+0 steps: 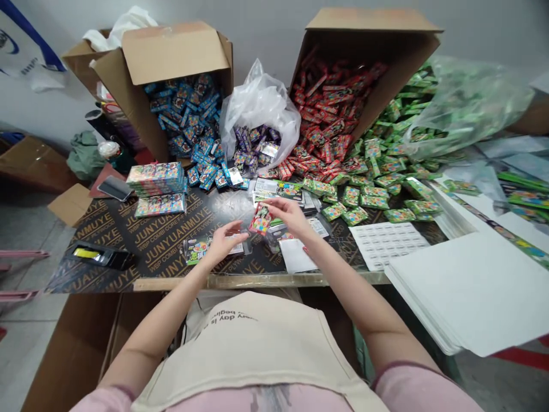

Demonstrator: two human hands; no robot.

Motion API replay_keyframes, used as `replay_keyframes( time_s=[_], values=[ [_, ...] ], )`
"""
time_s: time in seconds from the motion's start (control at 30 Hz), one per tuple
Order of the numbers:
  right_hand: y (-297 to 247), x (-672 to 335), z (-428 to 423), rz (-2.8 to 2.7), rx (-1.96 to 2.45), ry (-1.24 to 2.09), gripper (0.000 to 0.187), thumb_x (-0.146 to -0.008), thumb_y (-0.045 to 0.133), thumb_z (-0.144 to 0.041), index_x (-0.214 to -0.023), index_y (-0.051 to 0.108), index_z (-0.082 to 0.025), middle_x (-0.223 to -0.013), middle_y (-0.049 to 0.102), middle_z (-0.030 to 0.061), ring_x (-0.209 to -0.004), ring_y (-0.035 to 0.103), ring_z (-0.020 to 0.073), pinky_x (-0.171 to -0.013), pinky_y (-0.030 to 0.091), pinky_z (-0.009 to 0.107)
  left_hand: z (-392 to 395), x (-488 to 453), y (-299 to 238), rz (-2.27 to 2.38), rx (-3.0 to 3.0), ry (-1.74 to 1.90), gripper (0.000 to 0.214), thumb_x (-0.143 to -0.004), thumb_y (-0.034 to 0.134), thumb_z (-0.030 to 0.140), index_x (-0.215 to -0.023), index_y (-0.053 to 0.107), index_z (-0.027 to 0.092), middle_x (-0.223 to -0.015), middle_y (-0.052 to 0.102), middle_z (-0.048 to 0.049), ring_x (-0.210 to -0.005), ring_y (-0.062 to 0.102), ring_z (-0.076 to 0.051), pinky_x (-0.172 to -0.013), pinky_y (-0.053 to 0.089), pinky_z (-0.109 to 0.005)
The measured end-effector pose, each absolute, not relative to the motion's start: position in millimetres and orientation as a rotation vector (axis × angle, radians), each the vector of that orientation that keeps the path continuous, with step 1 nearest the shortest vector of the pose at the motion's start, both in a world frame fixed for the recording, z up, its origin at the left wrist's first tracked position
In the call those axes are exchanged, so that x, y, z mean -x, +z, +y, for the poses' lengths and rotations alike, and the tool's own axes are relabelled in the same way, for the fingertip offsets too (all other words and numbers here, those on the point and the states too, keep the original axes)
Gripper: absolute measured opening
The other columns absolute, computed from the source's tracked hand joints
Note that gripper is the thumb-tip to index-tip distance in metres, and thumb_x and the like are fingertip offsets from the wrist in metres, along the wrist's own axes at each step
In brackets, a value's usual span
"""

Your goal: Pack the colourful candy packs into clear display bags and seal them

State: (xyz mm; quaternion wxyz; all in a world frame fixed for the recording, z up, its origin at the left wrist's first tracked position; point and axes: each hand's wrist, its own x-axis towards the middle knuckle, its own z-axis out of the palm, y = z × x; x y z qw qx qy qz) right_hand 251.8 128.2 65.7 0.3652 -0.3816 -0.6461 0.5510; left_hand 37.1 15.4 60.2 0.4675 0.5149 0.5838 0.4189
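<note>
Head view: our right hand (293,217) is gripping a small red printed packet (260,219) between thumb and fingers, and we are holding it up over the middle of the bench (154,260), a dark brown board with gold lettering. Our left hand (223,243) is hovering just beside it, fingers spread and released, above a flat black-and-green printed card in clear plastic (198,250). A white square sheet (295,256) is lying by our right forearm.

Behind, we are seeing small blue printed packets (189,114) spilling from an open brown cardboard box (175,54). Next to them a translucent white plastic bag (259,100) is holding small purple packets (253,151). Many more red packets (330,114) are pouring out of a second brown cardboard box (373,20), and green packets (373,200) are spreading rightward, partly under a large clear plastic bag (476,103).

At left, multicolour wrapped blocks (158,177) are standing stacked beside a dark smartphone (115,187); a black object with a yellow strip (103,256) is lying nearer us. At right, a white sheet of printed labels (388,243) is lying near a stack of plain white sheets (476,280).
</note>
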Motion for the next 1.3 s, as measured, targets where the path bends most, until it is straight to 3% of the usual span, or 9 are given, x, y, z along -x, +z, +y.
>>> replay_keyframes(
  time_s=[0.1,0.23,0.4,0.53,0.63,0.83,0.97,1.07,1.3],
  values=[
    [68,-234,93,-1.670,0.925,1.516,0.040,-0.081,0.062,-0.054,-0.101,0.067,-0.020,-0.096,0.071,0.0076,-0.082,0.065,0.0214,-0.074,0.053,0.037,20,-54,67,1.259,-0.877,1.030,0.041,-0.062,0.076,0.051,-0.074,0.072,0.012,-0.069,0.069,-0.0045,-0.063,0.061,-0.016,-0.067,0.048,-0.028],
    [75,-230,71,-1.999,0.822,1.083,0.070,-0.065,0.077,-0.052,-0.126,0.057,-0.024,-0.136,0.053,0.0111,-0.122,0.051,0.0301,-0.102,0.040,0.046,18,-56,63,1.233,-0.659,1.103,0.043,-0.054,0.081,0.051,-0.065,0.069,0.012,-0.062,0.067,-0.0031,-0.055,0.058,-0.014,-0.060,0.046,-0.027],
    [68,-236,66,-2.198,0.861,0.672,0.063,-0.063,0.072,-0.032,-0.123,0.055,-0.024,-0.118,0.063,0.0079,-0.113,0.055,0.0296,-0.101,0.035,0.045,9,-30,55,1.347,-1.132,0.952,0.053,-0.071,0.067,0.060,-0.095,0.073,0.013,-0.094,0.072,-0.0105,-0.086,0.065,-0.024,-0.083,0.049,-0.037],
    [40,-243,67,-2.248,1.047,0.505,0.062,-0.062,0.073,-0.037,-0.119,0.056,-0.022,-0.112,0.065,0.0088,-0.110,0.056,0.0323,-0.102,0.028,0.049,1,2,43,1.661,-1.894,0.593,0.093,-0.054,0.085,0.047,-0.137,0.050,0.022,-0.134,0.056,-0.0147,-0.126,0.046,-0.036,-0.110,0.027,-0.054],
    [21,-244,63,-2.322,1.059,0.529,0.062,-0.065,0.074,-0.040,-0.122,0.054,-0.024,-0.118,0.064,0.0090,-0.115,0.054,0.0326,-0.107,0.020,0.053,-3,17,31,1.685,-2.097,0.356,0.106,-0.054,0.085,0.035,-0.146,0.034,0.019,-0.129,0.056,-0.0157,-0.121,0.050,-0.035,-0.109,0.027,-0.055],
    [14,-241,60,-2.337,0.897,0.948,0.082,-0.067,0.074,-0.052,-0.138,0.041,-0.025,-0.138,0.053,0.0112,-0.129,0.047,0.0308,-0.113,0.018,0.052,-7,25,27,1.523,-2.096,0.521,0.113,-0.060,0.081,0.032,-0.152,0.016,0.022,-0.133,0.053,-0.0129,-0.120,0.050,-0.031,-0.108,0.031,-0.050],
    [15,-240,55,-2.354,0.971,0.946,0.106,-0.073,0.064,-0.066,-0.153,0.010,-0.022,-0.156,0.028,0.0164,-0.147,0.018,0.0327,-0.116,0.005,0.055,-5,22,29,1.539,-2.049,0.580,0.110,-0.063,0.080,0.033,-0.152,0.016,0.025,-0.132,0.054,-0.0113,-0.120,0.050,-0.031,-0.107,0.033,-0.050],
    [15,-233,45,-2.450,0.953,0.826,0.099,-0.084,0.049,-0.065,-0.154,-0.005,-0.021,-0.161,0.014,0.0155,-0.149,0.003,0.0311,-0.116,0.003,0.057,-3,16,28,1.634,-2.010,0.625,0.110,-0.063,0.079,0.035,-0.152,0.015,0.024,-0.129,0.055,-0.0103,-0.118,0.051,-0.031,-0.105,0.034,-0.047],
    [27,-290,136,-2.186,1.530,0.348,0.082,-0.085,0.052,-0.049,-0.154,0.014,-0.025,-0.160,0.016,0.0138,-0.147,0.008,0.0380,-0.110,0.013,0.065,-3,8,18,1.664,-2.169,0.462,0.099,-0.066,0.075,0.036,-0.149,0.024,0.020,-0.125,0.056,-0.0122,-0.113,0.051,-0.032,-0.103,0.034,-0.049]
  ],
)
